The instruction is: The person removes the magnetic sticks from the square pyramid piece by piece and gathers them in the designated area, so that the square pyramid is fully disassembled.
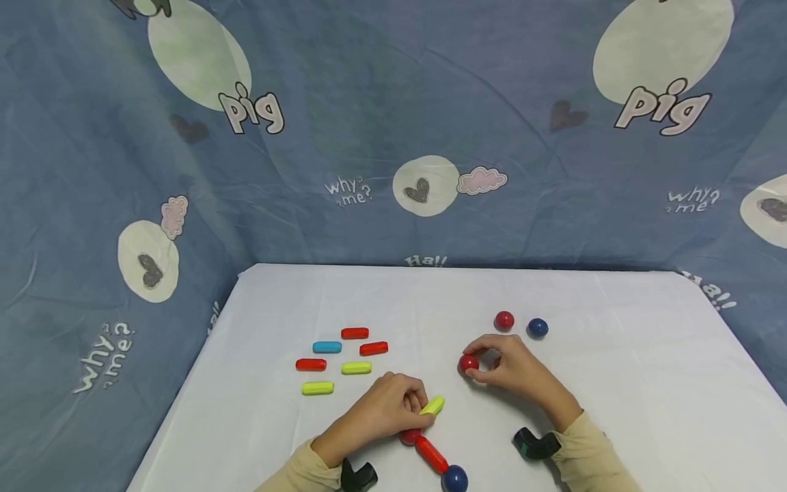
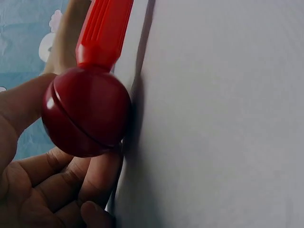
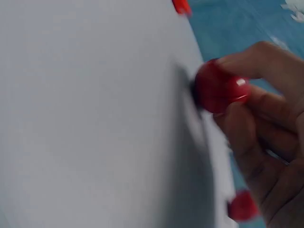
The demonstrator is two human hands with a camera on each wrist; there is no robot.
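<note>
My left hand [image 1: 393, 406] grips a joined toy piece near its red ball [image 2: 88, 111] and yellow rod [image 1: 435, 404]. From that ball a ridged red rod [image 1: 432, 454] runs down to a blue ball [image 1: 455, 478]. In the left wrist view the thumb and fingers lie around the red ball; the yellow rod cannot be seen there. My right hand [image 1: 513, 369] pinches a second red ball [image 3: 221, 88] between thumb and fingertips, to the right of the joined piece and at the table surface.
Several loose rods lie at the left of the white table [image 1: 645, 355]: red [image 1: 354, 333], blue [image 1: 327, 347] and yellow [image 1: 318, 388]. Beyond the right hand sit a loose red ball [image 1: 504, 320] and a blue ball [image 1: 537, 328]. A patterned blue cloth [image 1: 369, 123] hangs behind.
</note>
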